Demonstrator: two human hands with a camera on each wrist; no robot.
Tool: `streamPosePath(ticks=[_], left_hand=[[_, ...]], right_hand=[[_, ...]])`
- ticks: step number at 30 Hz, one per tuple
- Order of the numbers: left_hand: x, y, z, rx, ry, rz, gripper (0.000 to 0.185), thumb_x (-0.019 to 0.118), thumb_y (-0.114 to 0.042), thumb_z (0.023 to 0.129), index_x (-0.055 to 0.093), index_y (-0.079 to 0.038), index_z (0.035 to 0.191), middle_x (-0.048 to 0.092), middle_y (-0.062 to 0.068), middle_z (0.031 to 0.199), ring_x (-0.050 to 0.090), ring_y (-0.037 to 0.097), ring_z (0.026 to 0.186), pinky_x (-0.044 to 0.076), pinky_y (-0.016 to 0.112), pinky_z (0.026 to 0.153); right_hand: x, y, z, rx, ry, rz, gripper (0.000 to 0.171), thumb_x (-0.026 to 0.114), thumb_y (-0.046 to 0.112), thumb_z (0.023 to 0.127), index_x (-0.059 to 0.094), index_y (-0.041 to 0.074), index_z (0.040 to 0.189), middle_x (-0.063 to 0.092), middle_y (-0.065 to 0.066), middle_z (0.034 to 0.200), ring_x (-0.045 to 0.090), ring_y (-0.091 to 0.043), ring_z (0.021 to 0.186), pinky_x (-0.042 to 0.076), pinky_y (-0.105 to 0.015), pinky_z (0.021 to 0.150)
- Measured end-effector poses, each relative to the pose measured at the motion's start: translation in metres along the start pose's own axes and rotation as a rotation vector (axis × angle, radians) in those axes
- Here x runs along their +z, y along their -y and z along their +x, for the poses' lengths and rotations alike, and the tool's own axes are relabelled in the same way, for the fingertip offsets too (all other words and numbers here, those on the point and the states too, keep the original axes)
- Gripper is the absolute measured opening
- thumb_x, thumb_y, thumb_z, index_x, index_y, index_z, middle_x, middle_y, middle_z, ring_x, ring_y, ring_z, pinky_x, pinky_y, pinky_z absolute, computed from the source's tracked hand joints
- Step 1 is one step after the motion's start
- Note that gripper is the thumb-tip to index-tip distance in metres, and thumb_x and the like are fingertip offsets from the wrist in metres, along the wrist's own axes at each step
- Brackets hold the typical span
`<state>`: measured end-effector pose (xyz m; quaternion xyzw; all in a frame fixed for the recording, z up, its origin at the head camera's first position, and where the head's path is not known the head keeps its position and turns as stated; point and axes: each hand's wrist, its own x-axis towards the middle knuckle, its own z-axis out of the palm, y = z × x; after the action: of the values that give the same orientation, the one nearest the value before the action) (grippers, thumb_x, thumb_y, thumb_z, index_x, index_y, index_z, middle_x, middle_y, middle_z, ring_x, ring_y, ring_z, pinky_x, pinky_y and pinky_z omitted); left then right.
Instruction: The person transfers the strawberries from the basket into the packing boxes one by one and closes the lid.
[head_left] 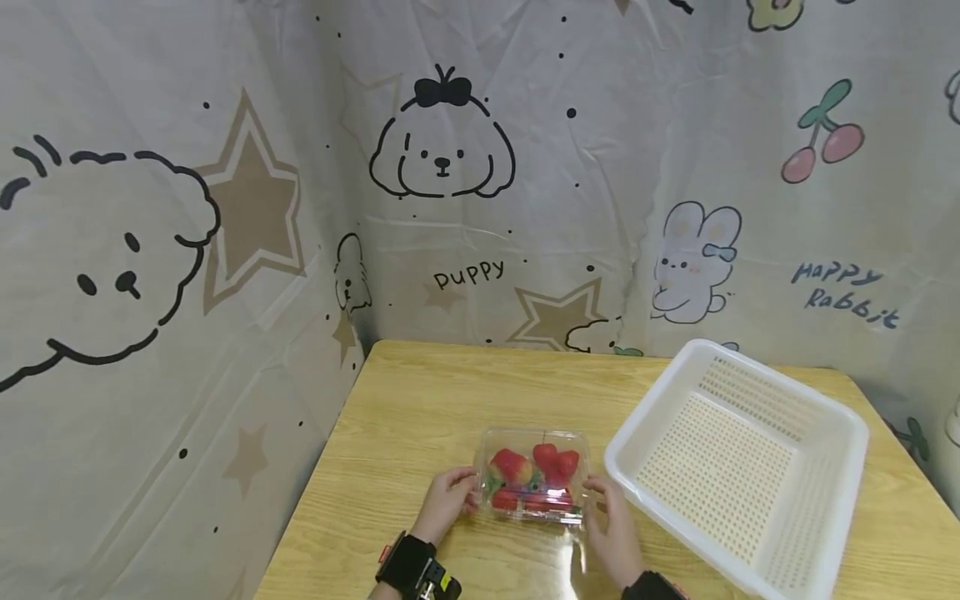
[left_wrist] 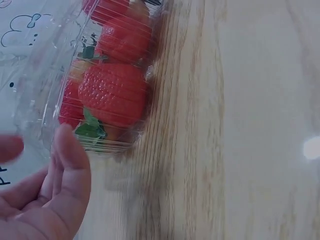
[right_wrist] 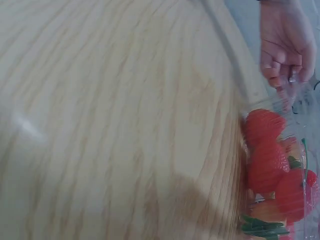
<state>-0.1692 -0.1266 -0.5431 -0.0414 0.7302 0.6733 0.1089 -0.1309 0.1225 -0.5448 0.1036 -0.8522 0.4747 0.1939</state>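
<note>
A clear plastic clamshell box of large red strawberries lies on the wooden table, its lid down over the fruit. At its left end is my left hand, fingertips right at the box wall. The left wrist view shows that hand's fingers by the box corner, with the thumb blurred and apart from them. Beside the right end, my right hand has its fingers extended along the wall. In the right wrist view the left hand appears beyond the strawberries; the right hand is outside that view.
A large white perforated plastic basket stands close to my right hand, tilted across the table's right side. Bare wood table stretches behind the box. Printed cloth curtains hang at the back and left edges.
</note>
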Motion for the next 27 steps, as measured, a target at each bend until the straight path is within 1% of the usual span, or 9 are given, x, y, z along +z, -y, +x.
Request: streamPosePath(ticks=[3,5,7,10,14,16,18,22,27], left_hand=[[0.0,0.001,-0.002,-0.015,0.044,0.005,0.043,0.051,-0.002,0.085,0.044,0.017,0.123,0.052,0.006,0.084,0.056,0.012,0.065,0.054,0.04,0.065],[-0.001,0.001,-0.003,-0.008,0.069,0.016,0.049,0.054,0.001,0.081,0.04,0.017,0.125,0.051,0.007,0.086,0.056,0.012,0.065,0.054,0.041,0.065],[-0.001,0.002,-0.004,-0.011,0.09,0.0,0.054,0.055,0.004,0.079,0.037,0.017,0.128,0.051,0.007,0.085,0.056,0.012,0.066,0.054,0.041,0.066],[-0.001,0.003,-0.006,-0.02,0.118,-0.056,0.055,0.054,0.006,0.081,0.033,0.016,0.13,0.052,0.006,0.08,0.058,0.014,0.067,0.055,0.039,0.067],[-0.002,0.002,-0.007,-0.05,0.128,-0.134,0.053,0.054,0.006,0.083,0.032,0.014,0.131,0.054,0.004,0.079,0.061,0.015,0.07,0.056,0.033,0.066],[-0.002,0.002,-0.007,-0.062,0.12,-0.155,0.051,0.054,0.005,0.083,0.034,0.015,0.129,0.055,0.003,0.078,0.061,0.015,0.07,0.056,0.032,0.066],[-0.001,0.002,-0.007,-0.074,0.111,-0.166,0.049,0.054,0.005,0.083,0.036,0.016,0.127,0.055,0.003,0.076,0.061,0.014,0.068,0.056,0.031,0.065],[0.0,0.001,-0.008,-0.089,0.087,-0.169,0.046,0.054,0.008,0.08,0.04,0.018,0.123,0.052,0.002,0.074,0.06,0.012,0.064,0.056,0.03,0.064],[0.001,-0.001,-0.009,-0.077,0.062,-0.173,0.045,0.054,0.012,0.077,0.041,0.019,0.12,0.052,0.001,0.073,0.06,0.011,0.062,0.056,0.031,0.063]], right_hand=[[0.0,-0.003,-0.001,0.118,0.032,0.062,0.042,0.056,-0.016,0.075,0.045,-0.012,0.115,0.049,-0.028,0.113,0.052,-0.041,0.1,0.049,-0.049,0.079],[-0.001,-0.006,-0.001,0.217,0.055,0.109,0.044,0.055,-0.013,0.078,0.04,-0.014,0.12,0.047,-0.03,0.114,0.053,-0.039,0.097,0.051,-0.044,0.079],[-0.003,-0.009,-0.001,0.317,0.088,0.162,0.045,0.055,-0.008,0.081,0.037,-0.016,0.122,0.048,-0.029,0.112,0.057,-0.032,0.091,0.053,-0.034,0.075],[-0.006,-0.013,0.001,0.501,0.148,0.313,0.047,0.054,-0.003,0.084,0.034,-0.019,0.123,0.055,-0.025,0.1,0.059,-0.02,0.078,0.052,-0.025,0.069],[-0.012,-0.018,0.006,0.706,0.224,0.569,0.048,0.052,0.002,0.087,0.028,-0.02,0.123,0.057,-0.018,0.095,0.06,-0.015,0.077,0.053,-0.029,0.074],[-0.015,-0.02,0.008,0.75,0.26,0.652,0.05,0.052,0.005,0.089,0.026,-0.021,0.123,0.056,-0.015,0.098,0.06,-0.014,0.081,0.053,-0.029,0.078],[-0.017,-0.021,0.01,0.766,0.305,0.696,0.05,0.051,0.006,0.089,0.025,-0.021,0.122,0.054,-0.012,0.099,0.059,-0.013,0.084,0.052,-0.027,0.08],[-0.021,-0.022,0.011,0.753,0.361,0.726,0.047,0.052,0.003,0.088,0.026,-0.021,0.119,0.054,-0.007,0.092,0.057,-0.012,0.081,0.051,-0.022,0.077],[-0.022,-0.023,0.014,0.742,0.379,0.747,0.04,0.051,-0.001,0.086,0.03,-0.018,0.115,0.056,-0.001,0.084,0.058,-0.01,0.077,0.051,-0.02,0.072]])
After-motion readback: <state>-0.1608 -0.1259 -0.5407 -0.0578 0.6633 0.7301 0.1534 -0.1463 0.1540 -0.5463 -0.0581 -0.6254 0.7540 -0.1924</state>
